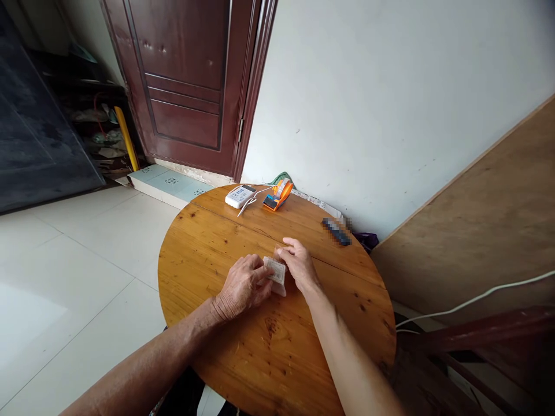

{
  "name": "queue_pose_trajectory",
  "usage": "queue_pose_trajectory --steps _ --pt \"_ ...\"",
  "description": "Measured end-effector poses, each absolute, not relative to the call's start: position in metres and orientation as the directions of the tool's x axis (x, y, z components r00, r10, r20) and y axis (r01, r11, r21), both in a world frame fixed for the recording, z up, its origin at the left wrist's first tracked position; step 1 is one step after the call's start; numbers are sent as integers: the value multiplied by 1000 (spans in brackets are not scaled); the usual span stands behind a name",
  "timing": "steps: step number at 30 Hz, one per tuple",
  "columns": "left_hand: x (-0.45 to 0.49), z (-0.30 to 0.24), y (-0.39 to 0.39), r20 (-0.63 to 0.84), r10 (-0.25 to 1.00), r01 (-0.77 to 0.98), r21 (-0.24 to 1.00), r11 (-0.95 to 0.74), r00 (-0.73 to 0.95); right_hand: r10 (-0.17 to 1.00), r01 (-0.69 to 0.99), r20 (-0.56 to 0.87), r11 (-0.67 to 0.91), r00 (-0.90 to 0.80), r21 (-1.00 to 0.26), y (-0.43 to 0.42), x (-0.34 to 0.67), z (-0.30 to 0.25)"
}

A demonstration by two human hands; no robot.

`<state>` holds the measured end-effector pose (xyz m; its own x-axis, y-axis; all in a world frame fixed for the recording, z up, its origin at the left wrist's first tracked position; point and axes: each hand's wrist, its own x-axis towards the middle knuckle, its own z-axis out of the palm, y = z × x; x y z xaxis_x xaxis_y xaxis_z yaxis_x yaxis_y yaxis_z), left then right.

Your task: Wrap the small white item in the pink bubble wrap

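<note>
Both of my hands rest on a round wooden table (225,242) near its middle. My left hand (245,284) is closed, its fingers curled against the left side of a small pale packet (276,271), which looks like a deck of cards. My right hand (299,264) is closed on the packet's right side, fingers pinched over its top. The packet stands on the tabletop between the two hands, partly hidden by the fingers.
At the table's far edge lie a white box with a cord (240,196), an orange and white device (278,195) and a dark flat object (336,231). A dark red door (186,86) stands behind, a wooden board (489,225) leans at the right, and a white cable (472,299) runs below it.
</note>
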<state>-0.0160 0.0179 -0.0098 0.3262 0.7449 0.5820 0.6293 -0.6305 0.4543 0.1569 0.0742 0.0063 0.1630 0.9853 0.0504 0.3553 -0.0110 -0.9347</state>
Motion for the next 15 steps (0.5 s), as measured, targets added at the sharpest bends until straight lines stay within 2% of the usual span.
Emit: queue_pose_trajectory --steps 3,6,10,15 --pt "-14 -13 20 578 751 639 454 -621 319 975 240 110 62 193 -969 71 154 12" --pt "-15 -12 21 580 748 636 452 -625 322 969 245 180 136 166 -960 62 155 20" --pt "-16 -7 20 564 755 633 459 -624 336 956 385 282 232 80 -893 47 155 29" --pt "-15 -5 20 537 772 630 480 -611 340 858 609 506 448 -88 -655 28 157 28"
